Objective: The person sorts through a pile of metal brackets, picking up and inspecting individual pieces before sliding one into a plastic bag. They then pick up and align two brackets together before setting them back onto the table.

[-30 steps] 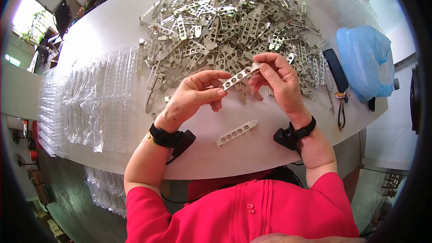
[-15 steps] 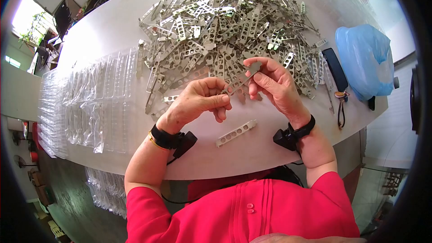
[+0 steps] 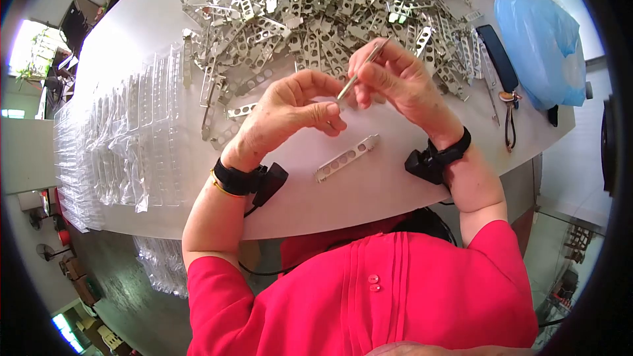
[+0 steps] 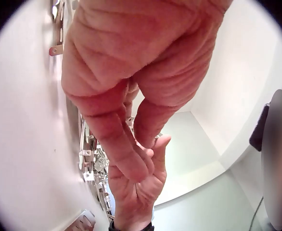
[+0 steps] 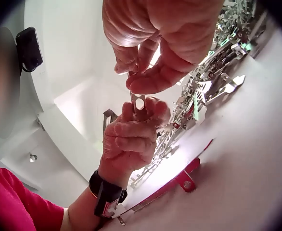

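A slim metal bracket (image 3: 349,86) with round holes spans the gap between both hands, its narrow edge turned up in the head view. At its lower end, the left hand (image 3: 287,107) pinches it between thumb and fingers. The right hand (image 3: 410,87) holds the upper end in its fingertips. In the right wrist view a holed stretch of the bracket (image 5: 139,114) shows between the two hands; in the left wrist view the fingers mostly hide it. A second bracket (image 3: 345,159) lies flat on the table below the hands.
A large heap of similar brackets (image 3: 316,23) covers the table's far middle. Clear plastic trays (image 3: 125,138) are stacked on the left. To the right are a blue plastic bag (image 3: 541,53), a dark case (image 3: 496,59) and pliers-like handles (image 3: 510,122). The table edge (image 3: 316,229) runs before the torso.
The held bracket has turned from showing its holed face to showing its edge. Both hands still grip it. The head view has shifted, so the heap sits higher in it; the lying bracket stays put.
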`<action>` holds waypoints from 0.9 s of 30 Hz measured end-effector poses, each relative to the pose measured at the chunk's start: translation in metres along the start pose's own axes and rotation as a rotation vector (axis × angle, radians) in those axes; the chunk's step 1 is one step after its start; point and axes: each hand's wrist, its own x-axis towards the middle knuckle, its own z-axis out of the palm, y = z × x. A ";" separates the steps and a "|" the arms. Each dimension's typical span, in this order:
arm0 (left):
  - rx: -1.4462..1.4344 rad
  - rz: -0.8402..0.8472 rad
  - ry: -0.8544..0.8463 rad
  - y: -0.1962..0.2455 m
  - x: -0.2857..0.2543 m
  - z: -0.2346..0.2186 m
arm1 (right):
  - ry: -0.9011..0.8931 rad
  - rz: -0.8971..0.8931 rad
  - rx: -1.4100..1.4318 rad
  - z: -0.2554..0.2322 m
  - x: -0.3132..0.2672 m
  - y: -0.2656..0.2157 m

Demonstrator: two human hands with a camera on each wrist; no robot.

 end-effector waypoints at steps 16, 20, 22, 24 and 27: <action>0.920 -0.134 -0.109 -0.005 -0.012 0.042 | 0.156 -0.045 0.056 -0.004 -0.002 -0.008; 1.151 0.125 -0.117 -0.018 -0.013 0.047 | 0.174 -0.030 0.041 -0.003 -0.003 -0.009; 1.199 0.139 -0.119 -0.020 -0.010 0.048 | 0.183 -0.026 0.036 -0.004 -0.003 -0.010; 1.189 0.129 -0.108 -0.018 -0.009 0.050 | 0.167 -0.016 0.044 -0.006 -0.003 -0.009; 1.222 0.104 -0.070 -0.022 -0.009 0.056 | 0.170 -0.022 0.051 -0.009 -0.003 -0.008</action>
